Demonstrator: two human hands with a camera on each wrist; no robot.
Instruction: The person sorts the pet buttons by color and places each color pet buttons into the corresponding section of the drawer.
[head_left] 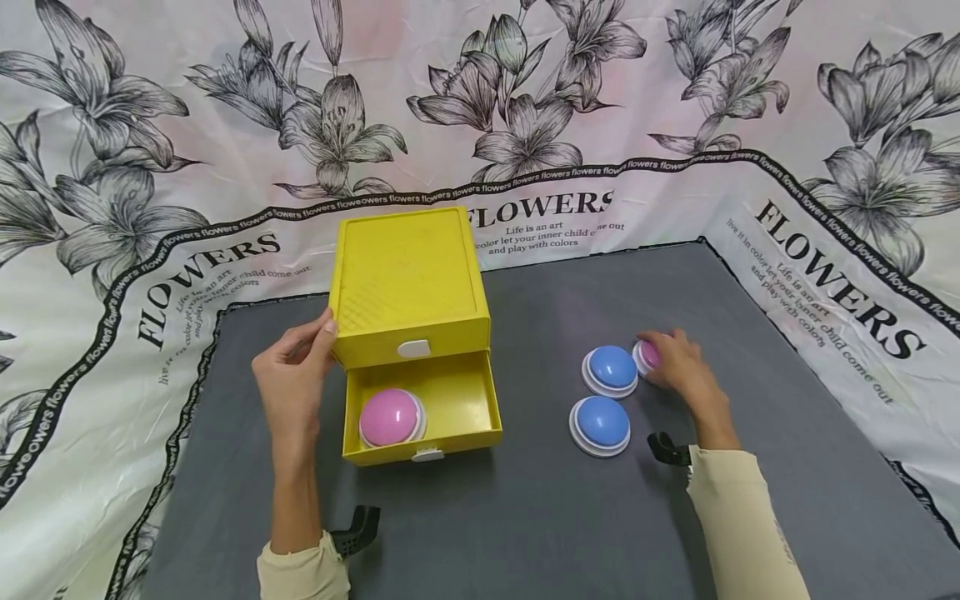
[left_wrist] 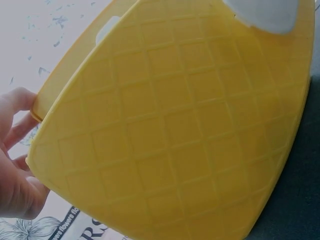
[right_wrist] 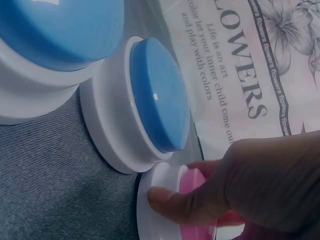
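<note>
A yellow two-drawer box stands with its lower drawer pulled out. Inside that drawer, on the left, lies a pink push button on a white base. My left hand grips the box's front left corner between thumb and fingers. On the right, my right hand holds a second pink push button; its thumb lies along the white base in the right wrist view. Just left of it sit two blue push buttons, one farther back and one nearer.
Dark grey cloth covers the table. White fabric printed with flowers rises behind and along both sides. The upper drawer has a white pull tab, and it is closed.
</note>
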